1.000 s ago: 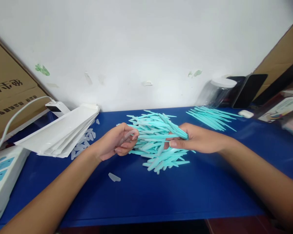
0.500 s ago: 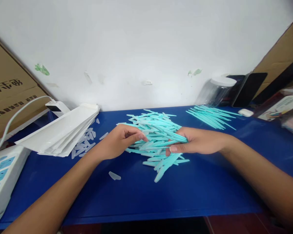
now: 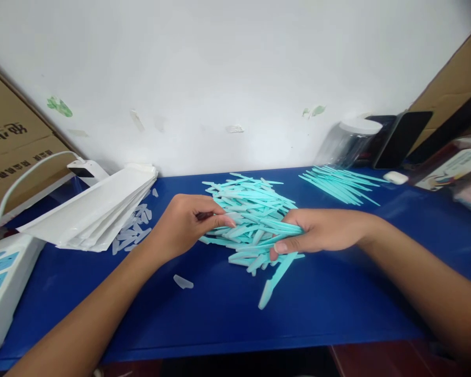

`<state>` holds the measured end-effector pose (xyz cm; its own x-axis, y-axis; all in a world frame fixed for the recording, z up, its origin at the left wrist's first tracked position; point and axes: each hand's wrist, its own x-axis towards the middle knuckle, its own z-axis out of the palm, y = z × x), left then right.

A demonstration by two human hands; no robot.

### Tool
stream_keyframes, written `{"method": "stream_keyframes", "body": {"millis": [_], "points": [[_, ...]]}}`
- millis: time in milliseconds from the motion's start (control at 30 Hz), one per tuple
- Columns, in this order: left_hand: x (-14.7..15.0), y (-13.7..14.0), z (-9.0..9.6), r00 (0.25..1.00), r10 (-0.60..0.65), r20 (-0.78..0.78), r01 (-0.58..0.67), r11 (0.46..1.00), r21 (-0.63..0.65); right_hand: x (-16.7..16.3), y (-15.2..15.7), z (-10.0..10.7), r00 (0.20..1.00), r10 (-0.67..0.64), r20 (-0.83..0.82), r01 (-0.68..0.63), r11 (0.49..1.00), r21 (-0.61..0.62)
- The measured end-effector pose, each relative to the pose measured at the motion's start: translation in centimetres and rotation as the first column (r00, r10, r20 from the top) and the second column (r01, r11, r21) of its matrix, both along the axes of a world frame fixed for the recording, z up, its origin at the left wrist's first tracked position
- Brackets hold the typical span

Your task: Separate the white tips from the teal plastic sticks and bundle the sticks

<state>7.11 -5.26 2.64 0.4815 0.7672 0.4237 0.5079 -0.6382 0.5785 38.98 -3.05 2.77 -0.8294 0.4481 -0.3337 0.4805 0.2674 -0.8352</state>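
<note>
Turquoise eyebrow razors (image 3: 255,196) with clear blade caps lie in a loose pile at the middle of the table. My right hand (image 3: 324,229) is closed round several of them, their capped ends pointing left. My left hand (image 3: 188,224) pinches thumb against forefinger on a clear razor cap (image 3: 234,215) at the end of one razor. Below my right fingers one capped razor (image 3: 272,285) sticks out toward the front, apart from the pile. A single loose cap (image 3: 183,281) rests on the blue tabletop near my left forearm.
More loose caps (image 3: 132,230) lie beside a stack of white sleeves (image 3: 90,209) on the left. Several razors (image 3: 339,184) are laid side by side at the back right, before a clear jar (image 3: 347,144) and a phone (image 3: 402,139). A power strip (image 3: 11,288) borders the left side.
My left fingertips have closed on the cap at a razor's end. The razor below my right hand now points further down toward the front edge. The view has shifted slightly.
</note>
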Motion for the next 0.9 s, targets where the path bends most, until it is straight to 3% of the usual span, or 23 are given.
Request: {"method": "stream_keyframes", "body": {"millis": [333,733,900], "points": [[-0.61,-0.15,0.75,0.996,-0.011,-0.094,0.031,0.975,0.22,0.13,-0.1,0.27,0.999,-0.008,0.036,0.008,1.0,-0.023],[-0.84,-0.4,0.99,0.982,-0.01,-0.187,0.053,0.972,0.227,-0.15,-0.25,0.26,1.0,0.012,0.017,-0.01,0.992,-0.124],[-0.47,-0.72,0.92,0.979,-0.05,-0.195,0.09,0.975,0.201,-0.49,-0.78,0.94,0.996,-0.003,0.085,0.012,0.993,-0.114]]}}
